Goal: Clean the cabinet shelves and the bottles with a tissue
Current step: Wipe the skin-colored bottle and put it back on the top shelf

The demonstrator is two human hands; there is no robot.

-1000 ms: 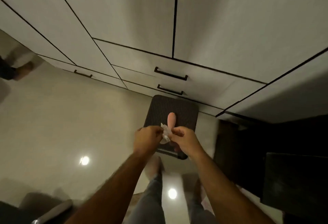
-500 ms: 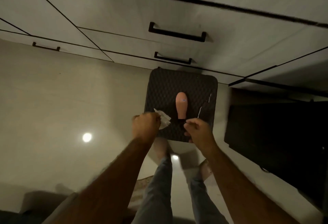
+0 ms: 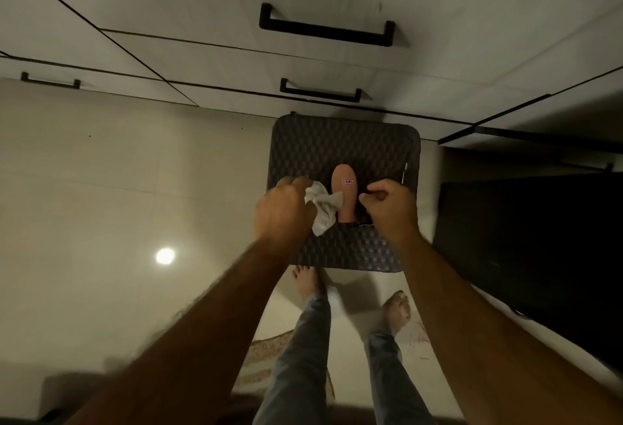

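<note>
A pink bottle [image 3: 344, 190] with a small white label rests on a dark woven stool [image 3: 344, 144] in front of the white cabinet [image 3: 202, 3]. My left hand [image 3: 283, 215] grips a crumpled white tissue [image 3: 323, 210] just left of the bottle, and the tissue overlaps the bottle's side. On the other side my right hand [image 3: 391, 209] is curled into a fist, thumb against forefinger. It covers the bottle's dark lower end, and nothing shows in its grasp.
The cabinet drawers have black handles [image 3: 323, 25]. A dark piece of furniture [image 3: 539, 239] stands to the right of the stool. My bare feet [image 3: 308, 281] are on the glossy pale floor, with a rug edge [image 3: 269, 347] behind them.
The view has tilted down and closed in on the stool. The bottle, held in both hands a second ago, now rests on the stool. My right hand has let it go.
</note>
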